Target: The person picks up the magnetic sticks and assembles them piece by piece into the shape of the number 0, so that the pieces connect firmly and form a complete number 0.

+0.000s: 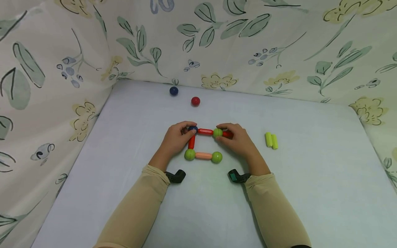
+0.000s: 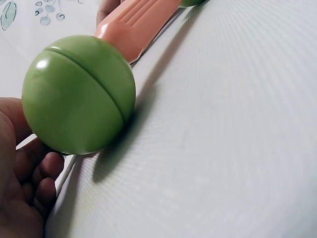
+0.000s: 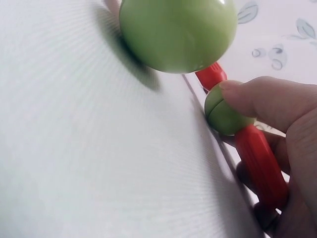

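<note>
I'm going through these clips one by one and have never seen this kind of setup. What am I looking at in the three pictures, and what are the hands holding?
There is no machine here: a person works with two bare hands. The large picture comes from a camera on the person's head, looking down at a pale table with flowered cloth behind. The two close-ups come from cameras strapped to the wrists, so things look huge there.

On the table lies a frame of toy rods and balls. The left hand grips its far left corner, around a dark blue ball. The right hand pinches a green ball at the far right corner and holds a red rod attached to it. The near side is a peach rod between two green balls.

Lying loose are a blue ball, a red ball and two yellow-green rods.
</note>
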### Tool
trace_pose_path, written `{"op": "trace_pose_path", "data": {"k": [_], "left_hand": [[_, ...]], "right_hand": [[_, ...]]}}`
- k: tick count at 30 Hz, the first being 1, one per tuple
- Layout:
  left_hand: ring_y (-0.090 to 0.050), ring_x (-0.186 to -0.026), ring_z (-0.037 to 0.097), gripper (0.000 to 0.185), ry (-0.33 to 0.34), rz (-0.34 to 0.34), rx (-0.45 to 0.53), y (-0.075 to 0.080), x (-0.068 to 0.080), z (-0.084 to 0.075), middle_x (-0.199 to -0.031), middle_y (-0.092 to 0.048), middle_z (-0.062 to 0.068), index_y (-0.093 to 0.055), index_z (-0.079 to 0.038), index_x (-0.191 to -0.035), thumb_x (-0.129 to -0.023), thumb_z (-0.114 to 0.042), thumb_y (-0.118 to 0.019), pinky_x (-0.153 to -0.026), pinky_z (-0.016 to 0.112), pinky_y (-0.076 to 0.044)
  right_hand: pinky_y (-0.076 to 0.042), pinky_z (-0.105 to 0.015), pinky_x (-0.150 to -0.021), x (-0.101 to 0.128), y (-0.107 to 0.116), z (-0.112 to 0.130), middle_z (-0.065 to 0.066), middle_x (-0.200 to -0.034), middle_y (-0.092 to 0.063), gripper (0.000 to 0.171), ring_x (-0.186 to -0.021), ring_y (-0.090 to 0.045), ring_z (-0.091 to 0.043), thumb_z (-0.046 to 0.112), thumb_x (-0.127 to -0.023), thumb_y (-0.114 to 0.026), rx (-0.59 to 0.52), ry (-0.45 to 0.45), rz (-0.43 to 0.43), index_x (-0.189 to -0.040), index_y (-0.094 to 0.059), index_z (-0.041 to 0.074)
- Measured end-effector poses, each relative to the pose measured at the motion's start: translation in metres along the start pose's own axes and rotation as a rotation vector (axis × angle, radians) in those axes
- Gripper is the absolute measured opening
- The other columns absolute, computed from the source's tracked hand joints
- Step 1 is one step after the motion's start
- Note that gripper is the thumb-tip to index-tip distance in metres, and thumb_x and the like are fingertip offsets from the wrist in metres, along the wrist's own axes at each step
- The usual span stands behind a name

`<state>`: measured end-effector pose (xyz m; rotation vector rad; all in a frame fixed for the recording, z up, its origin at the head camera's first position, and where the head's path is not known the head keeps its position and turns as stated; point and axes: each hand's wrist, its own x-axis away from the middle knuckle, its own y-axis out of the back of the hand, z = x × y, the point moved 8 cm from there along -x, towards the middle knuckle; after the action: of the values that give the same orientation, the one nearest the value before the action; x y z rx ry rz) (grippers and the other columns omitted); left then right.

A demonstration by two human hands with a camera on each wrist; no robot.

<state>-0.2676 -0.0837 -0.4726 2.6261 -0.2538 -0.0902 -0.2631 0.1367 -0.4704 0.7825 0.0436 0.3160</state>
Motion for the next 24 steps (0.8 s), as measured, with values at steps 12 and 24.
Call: {"op": "trace_pose_path", "data": {"k": [12,24], "left_hand": [[-0.05,-0.076,0.02,0.025,-0.001,-0.002,0.008,0.0,-0.0007,0.002,-0.082,-0.056,0.003,-0.07,-0.019,-0.118,-0.094,-0.026,-0.067,-0.065,0.032,-0.041],[-0.054,-0.099,0.021,0.026,-0.023,-0.005,-0.054,0.0075,0.0021,-0.0037,-0.113,-0.065,0.0,-0.07,-0.017,-0.119,-0.094,-0.025,-0.067,-0.089,0.039,-0.047]], "right_hand": [[-0.038,-0.051,-0.1,-0.0005,0.0004,0.0008,-0.001,-0.133,-0.058,0.04,-0.118,-0.046,-0.024,0.039,-0.091,-0.069,-0.001,-0.005,0.004,-0.129,-0.062,0.028],[-0.039,-0.05,-0.103,-0.002,-0.0004,0.0005,-0.001,-0.136,-0.058,0.044,-0.122,-0.048,-0.024,0.04,-0.09,-0.071,0.005,0.008,0.002,-0.131,-0.061,0.028]]}}
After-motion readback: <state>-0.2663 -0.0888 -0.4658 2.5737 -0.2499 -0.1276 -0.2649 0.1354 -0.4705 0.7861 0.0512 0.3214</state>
